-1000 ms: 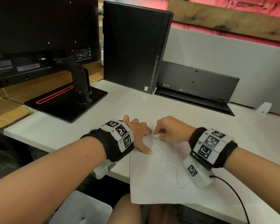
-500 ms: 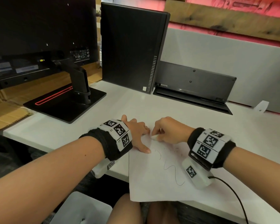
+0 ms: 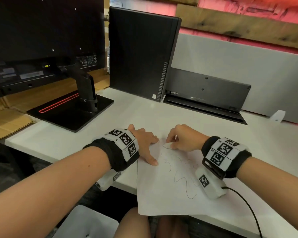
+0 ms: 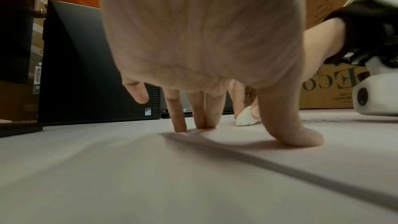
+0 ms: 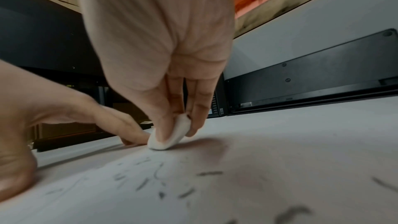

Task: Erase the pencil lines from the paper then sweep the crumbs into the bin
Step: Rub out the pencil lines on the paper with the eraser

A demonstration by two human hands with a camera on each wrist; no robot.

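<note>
Since a second earlier, we had worked the eraser [image 3: 168, 145] along the far part of the paper [image 3: 162, 194], and more of the pencil line's [image 3: 184, 184] upper stretch had given way to dark crumbs [image 5: 150, 181]. We pinched the white eraser between the thumb and fingers of our right hand [image 3: 184, 140], its lower edge touching the sheet, which lay on the white desk [image 3: 273, 152] with its near edge hanging over the front. Our left hand [image 3: 144, 143] lay open, straight fingers and thumb pressing the paper's left side flat. Erasing was the step in hand, we judged, with the lower squiggle untouched and sweeping not begun. The next move called for rubbing toward us along that remaining line while the sheet was pinned. A white bin [image 3: 86, 224] sat below the desk edge, a monitor [image 3: 41, 40] and computer tower [image 3: 141, 52] beyond.
</note>
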